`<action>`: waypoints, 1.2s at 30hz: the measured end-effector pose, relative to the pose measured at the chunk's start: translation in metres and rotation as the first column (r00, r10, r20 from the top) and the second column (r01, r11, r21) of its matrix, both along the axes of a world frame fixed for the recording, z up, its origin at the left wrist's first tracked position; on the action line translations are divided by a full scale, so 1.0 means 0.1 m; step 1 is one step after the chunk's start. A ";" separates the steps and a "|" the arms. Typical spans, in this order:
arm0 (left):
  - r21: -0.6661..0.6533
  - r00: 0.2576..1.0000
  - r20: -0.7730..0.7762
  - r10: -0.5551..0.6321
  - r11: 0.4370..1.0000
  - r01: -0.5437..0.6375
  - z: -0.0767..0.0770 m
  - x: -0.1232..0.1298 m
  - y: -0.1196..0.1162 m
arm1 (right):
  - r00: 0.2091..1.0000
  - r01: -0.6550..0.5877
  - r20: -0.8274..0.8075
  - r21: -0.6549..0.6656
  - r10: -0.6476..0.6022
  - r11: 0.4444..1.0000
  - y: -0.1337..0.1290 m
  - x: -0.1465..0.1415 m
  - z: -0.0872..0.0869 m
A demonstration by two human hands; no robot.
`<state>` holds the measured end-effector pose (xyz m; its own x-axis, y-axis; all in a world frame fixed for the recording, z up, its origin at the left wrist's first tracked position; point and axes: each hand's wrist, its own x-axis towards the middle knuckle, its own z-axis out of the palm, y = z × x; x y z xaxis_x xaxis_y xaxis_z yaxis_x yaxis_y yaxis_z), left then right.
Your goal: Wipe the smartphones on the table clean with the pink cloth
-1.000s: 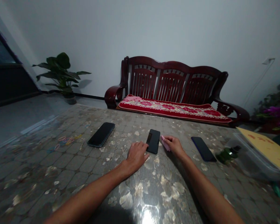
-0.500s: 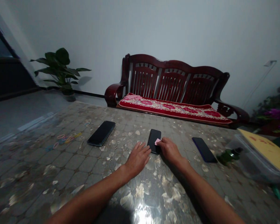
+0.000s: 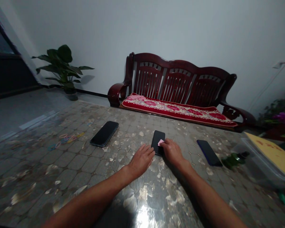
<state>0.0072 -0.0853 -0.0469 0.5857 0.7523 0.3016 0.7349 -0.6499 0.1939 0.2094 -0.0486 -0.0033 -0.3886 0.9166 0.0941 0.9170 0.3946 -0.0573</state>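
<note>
**While the left hand [image 3: 142,160] lies at the middle phone [image 3: 158,135], the right hand [image 3: 172,152] pinches a pink piece [image 3: 160,142]**

As I read across from the left, a potted plant [image 3: 65,68] stands beyond the tabletop [image 3: 85,171]. On the near surface I see a loose cluster of coloured loops [image 3: 71,138], then the left phone [image 3: 104,134] lying at a slant, dark screen up. Next I have the left hand, palm down, fingers extended and unclenched, their tips at the lower left edge of the middle phone; I cannot tell whether they press on it. That phone lies flat between the two hands. The right hand has thumb and fingers closed on the pink piece, which is over the screen; its material I can't make out. Behind, a dark wooden bench [image 3: 179,66] carries a red floral cover [image 3: 173,109]. Farther right I find the right phone [image 3: 209,153], a green bottle [image 3: 233,160] near it, and a clear box [image 3: 266,169] under a yellow sheet [image 3: 274,152].
</note>
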 end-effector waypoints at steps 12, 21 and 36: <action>0.043 1.000 0.002 -0.021 0.999 0.021 0.00 0.02 0.05 | 0.999 -0.041 0.019 -0.002 0.041 0.999 -0.01 0.07 0.02; -0.041 0.999 -0.047 -0.026 0.999 0.024 0.02 0.02 0.06 | 0.992 -0.125 0.022 -0.050 0.126 0.991 -0.06 -0.05 0.01; 0.055 0.998 0.029 -0.053 0.997 0.051 -0.06 0.06 0.00 | 0.989 -0.140 -0.055 -0.036 0.138 0.990 -0.03 0.02 -0.04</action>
<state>0.0130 -0.0856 -0.0526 0.6136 0.7029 0.3597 0.6939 -0.6975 0.1792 0.2109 -0.0511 -0.0070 -0.5080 0.8574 0.0828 0.8487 0.5146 -0.1217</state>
